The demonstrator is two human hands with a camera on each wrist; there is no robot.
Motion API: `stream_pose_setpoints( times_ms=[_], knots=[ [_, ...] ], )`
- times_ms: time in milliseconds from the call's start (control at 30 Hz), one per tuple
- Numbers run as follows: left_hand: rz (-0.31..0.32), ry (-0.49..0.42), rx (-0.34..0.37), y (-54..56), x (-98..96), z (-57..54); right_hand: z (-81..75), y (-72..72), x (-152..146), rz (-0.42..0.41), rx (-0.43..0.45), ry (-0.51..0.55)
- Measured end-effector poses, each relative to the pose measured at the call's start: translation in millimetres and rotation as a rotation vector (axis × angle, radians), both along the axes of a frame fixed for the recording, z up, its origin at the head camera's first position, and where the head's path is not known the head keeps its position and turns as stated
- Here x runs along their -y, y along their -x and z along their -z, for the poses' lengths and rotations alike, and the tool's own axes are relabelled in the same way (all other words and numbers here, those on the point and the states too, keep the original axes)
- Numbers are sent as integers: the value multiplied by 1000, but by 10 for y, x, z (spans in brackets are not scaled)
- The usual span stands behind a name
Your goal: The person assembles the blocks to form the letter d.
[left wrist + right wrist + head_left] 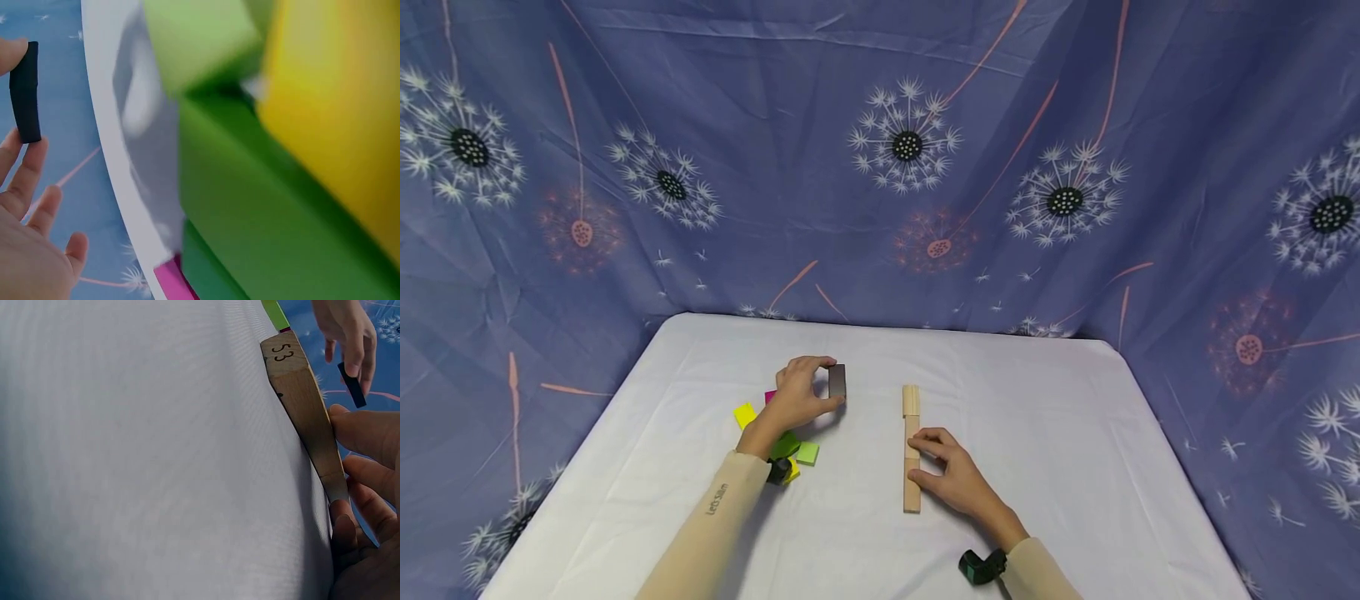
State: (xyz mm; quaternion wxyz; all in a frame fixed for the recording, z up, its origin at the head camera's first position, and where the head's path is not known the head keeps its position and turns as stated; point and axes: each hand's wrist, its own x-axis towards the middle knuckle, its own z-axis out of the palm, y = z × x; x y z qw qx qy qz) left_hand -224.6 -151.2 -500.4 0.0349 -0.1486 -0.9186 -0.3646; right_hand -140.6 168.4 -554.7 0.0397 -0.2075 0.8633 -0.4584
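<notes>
My left hand [801, 392] holds a dark rectangular block [837, 382] between thumb and fingertips, beyond the coloured blocks. In the left wrist view that dark block [26, 94] shows edge-on, with the other fingers spread below it. My right hand [958, 475] lies along the right side of a row of plain wooden blocks [912, 496], its thumb and fingertips touching them. The row runs away from me, ending in a lighter grooved piece [911, 400]. In the right wrist view, the near wooden block [290, 369] bears the number 53.
Under and around my left wrist sit several coloured blocks: a yellow one [744, 414], a light green one [807, 453], a darker green one [269, 206] and a magenta one [172, 280]. A white cloth [1045, 400] covers the table; a blue dandelion-print curtain [790, 167] hangs behind.
</notes>
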Motion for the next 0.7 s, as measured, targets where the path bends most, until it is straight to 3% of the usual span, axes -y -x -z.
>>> stream_pose_setpoints(
  times_ms=[700],
  knots=[
    [53, 2, -19, 127, -429, -73, 12, 4, 7, 0, -35, 4]
  ],
)
